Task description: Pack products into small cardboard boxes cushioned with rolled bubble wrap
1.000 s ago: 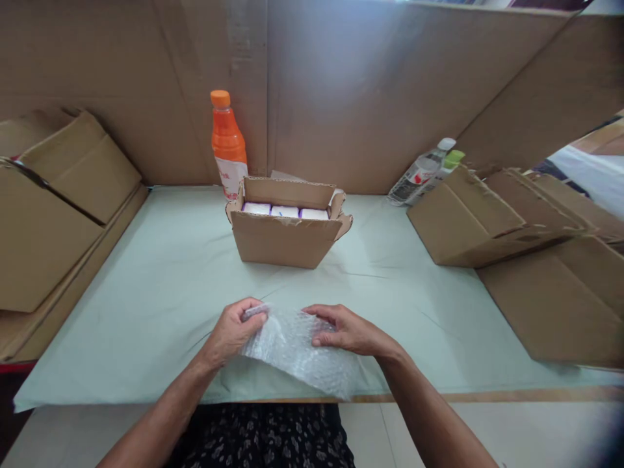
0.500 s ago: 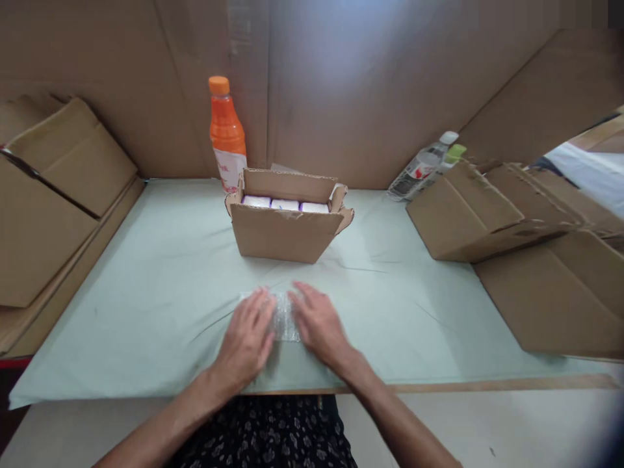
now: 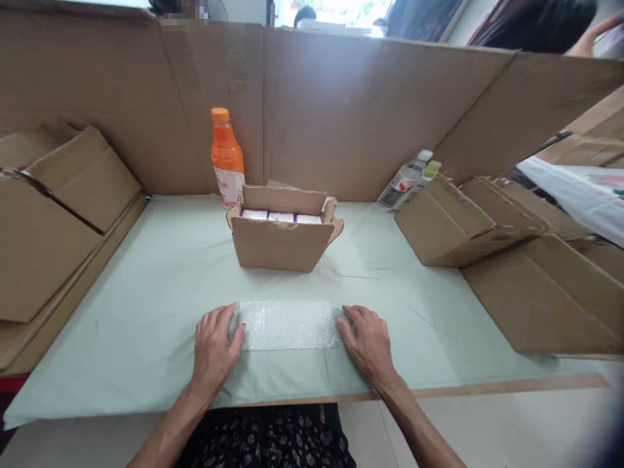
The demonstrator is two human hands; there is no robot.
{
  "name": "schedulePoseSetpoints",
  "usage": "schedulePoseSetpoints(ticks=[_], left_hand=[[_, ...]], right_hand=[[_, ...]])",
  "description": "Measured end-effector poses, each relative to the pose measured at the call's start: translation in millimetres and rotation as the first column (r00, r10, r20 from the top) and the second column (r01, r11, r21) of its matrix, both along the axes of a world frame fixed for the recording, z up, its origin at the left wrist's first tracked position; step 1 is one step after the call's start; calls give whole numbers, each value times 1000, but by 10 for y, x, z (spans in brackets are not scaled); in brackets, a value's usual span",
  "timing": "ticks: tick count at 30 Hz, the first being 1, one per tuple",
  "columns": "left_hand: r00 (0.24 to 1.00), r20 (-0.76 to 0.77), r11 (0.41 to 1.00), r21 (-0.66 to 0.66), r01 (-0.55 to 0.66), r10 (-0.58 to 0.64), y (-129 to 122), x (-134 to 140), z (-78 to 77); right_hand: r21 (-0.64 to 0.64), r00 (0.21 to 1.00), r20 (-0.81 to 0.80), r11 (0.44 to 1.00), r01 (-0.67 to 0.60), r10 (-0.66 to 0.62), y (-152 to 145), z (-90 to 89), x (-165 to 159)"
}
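Note:
A clear sheet of bubble wrap (image 3: 288,326) lies flat on the pale green cloth in front of me. My left hand (image 3: 214,341) rests at the sheet's left end, thumb and fingers apart, the thumb beside the edge. At the right end is my right hand (image 3: 366,339), its fingers loosely bent and apart from the thumb; nothing is gripped in it. Beyond the sheet stands a small open cardboard box (image 3: 279,244), flaps up, with several white-topped, purple-edged packs (image 3: 281,217) inside.
An orange bottle (image 3: 227,156) stands behind the small box. Cardboard boxes (image 3: 58,227) line the left side, and more open boxes (image 3: 546,292) fill the right. Clear plastic bottles (image 3: 402,182) lean by the tall cardboard wall (image 3: 341,117). People are partly visible beyond it.
My hands have moved apart, from the middle of the bubble wrap out to its two ends, uncovering the whole sheet. The view has tilted up, showing the room over the cardboard wall.

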State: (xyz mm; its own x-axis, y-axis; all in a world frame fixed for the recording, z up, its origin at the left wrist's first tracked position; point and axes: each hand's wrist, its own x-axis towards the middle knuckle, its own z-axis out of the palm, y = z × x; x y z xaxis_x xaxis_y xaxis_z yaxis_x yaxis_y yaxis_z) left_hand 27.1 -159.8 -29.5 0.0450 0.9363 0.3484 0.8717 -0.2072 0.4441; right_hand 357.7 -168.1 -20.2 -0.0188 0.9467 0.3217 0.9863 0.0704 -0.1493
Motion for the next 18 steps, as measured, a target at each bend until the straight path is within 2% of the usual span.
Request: schedulePoseSetpoints(ticks=[2, 4, 6, 10, 13, 15, 16, 18], left_hand=[[994, -110, 999, -38, -19, 15, 62, 102, 23], [991, -120, 997, -46, 54, -59, 84, 208, 28], [991, -43, 992, 7, 128, -128, 53, 278, 2], [970, 126, 970, 159, 186, -207, -78, 258, -128], [933, 203, 941, 230, 249, -297, -90, 190, -123], [915, 226, 920, 289, 264, -334, -24, 157, 53], [915, 215, 907, 333, 259, -340, 33, 143, 204], [931, 156, 862, 451, 231, -331, 208, 111, 606]], right_hand=[[-51, 1000, 5, 999, -1, 1, 87, 26, -239], [-105, 998, -47, 994, -41, 36, 136, 52, -408], [-141, 986, -156, 987, -80, 58, 122, 67, -459], [-249, 914, -405, 960, -128, 16, 3, 63, -332], [-293, 863, -489, 907, -303, 130, 6, 141, -253], [-229, 822, -503, 876, -424, 267, 86, 330, -250], [-167, 802, -500, 873, -459, 326, 148, 475, -259], [3, 779, -477, 887, -461, 406, 320, 853, -285]])
